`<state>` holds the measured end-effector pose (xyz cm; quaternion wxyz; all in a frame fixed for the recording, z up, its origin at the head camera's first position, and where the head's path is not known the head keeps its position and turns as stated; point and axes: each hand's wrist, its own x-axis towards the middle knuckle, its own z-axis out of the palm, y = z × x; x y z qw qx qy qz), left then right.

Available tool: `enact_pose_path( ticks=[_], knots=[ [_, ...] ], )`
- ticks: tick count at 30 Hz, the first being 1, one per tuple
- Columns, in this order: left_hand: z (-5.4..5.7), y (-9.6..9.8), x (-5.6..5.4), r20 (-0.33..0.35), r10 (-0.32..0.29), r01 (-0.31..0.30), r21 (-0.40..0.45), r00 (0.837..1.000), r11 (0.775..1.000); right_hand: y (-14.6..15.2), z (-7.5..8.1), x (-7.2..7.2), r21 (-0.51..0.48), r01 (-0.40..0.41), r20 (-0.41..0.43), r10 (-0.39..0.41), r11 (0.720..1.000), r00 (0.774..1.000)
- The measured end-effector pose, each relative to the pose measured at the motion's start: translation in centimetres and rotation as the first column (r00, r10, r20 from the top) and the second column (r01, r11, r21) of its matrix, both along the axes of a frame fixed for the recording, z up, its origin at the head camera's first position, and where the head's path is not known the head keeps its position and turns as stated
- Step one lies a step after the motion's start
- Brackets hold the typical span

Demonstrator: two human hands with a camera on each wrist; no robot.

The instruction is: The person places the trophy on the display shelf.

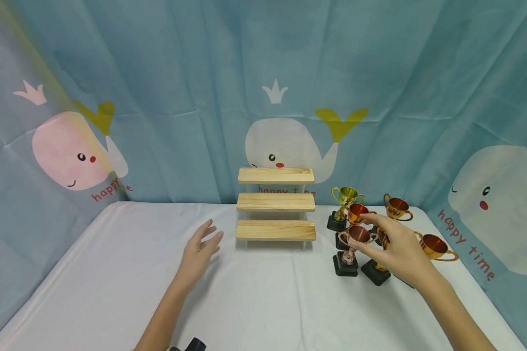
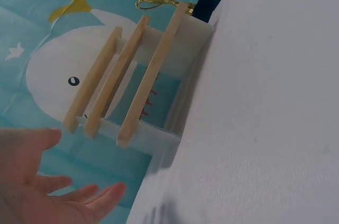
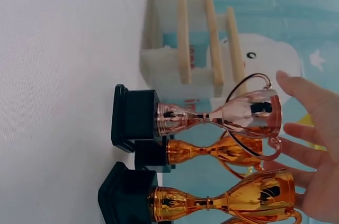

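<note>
My right hand [image 1: 397, 246] reaches over a group of small trophy cups at the right of the table. In the right wrist view its spread thumb and fingers [image 3: 304, 152] are at the rim of a rose-gold trophy [image 3: 249, 114] on a black base, not closed round it. A gold trophy [image 3: 262, 197] stands beside that one, and an orange-red trophy [image 1: 357, 212] is behind. My left hand [image 1: 198, 251] hovers left of a three-step wooden shelf [image 1: 275, 230], fingers loosely spread and holding nothing; the left wrist view shows the same hand [image 2: 47, 181] near the shelf.
A yellow-gold trophy [image 1: 347, 196] stands at the back of the group, near the shelf's right side. More gold trophies [image 1: 435, 246] are on the right, partly hidden by the hand. A white cloth [image 1: 263, 302] covers the table; a blue whale-print curtain [image 1: 180, 146] hangs behind.
</note>
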<state>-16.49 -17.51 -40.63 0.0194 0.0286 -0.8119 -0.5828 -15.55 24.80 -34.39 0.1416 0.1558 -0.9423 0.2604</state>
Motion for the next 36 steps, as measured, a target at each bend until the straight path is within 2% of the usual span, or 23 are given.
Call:
enact_pose_path(
  ticks=[7, 16, 28, 36],
  knots=[
    [-0.6, 0.9, -0.7, 0.009, 0.025, -0.025, 0.057, 1.000, 0.998, -0.2, -0.3, -0.2, 0.008, 0.024, 0.036, -0.024, 1.000, 0.999],
    [-1.0, 1.7, -1.5, 0.021, 0.061, -0.063, 0.111, 0.998, 0.992, -0.2, -0.8, -0.4, 0.146, 0.039, 0.012, -0.041, 0.989, 0.999],
    [-1.9, 2.7, -2.9, 0.042, 0.100, -0.108, 0.288, 0.994, 0.952, -0.5, -0.9, -0.3, 0.083, 0.052, 0.006, -0.053, 0.995, 0.999],
    [-1.9, 3.7, -3.2, 0.050, 0.096, -0.108, 0.340, 0.994, 0.934, -1.0, -0.7, -0.3, 0.043, 0.034, -0.029, -0.033, 0.998, 0.999]
  ],
)
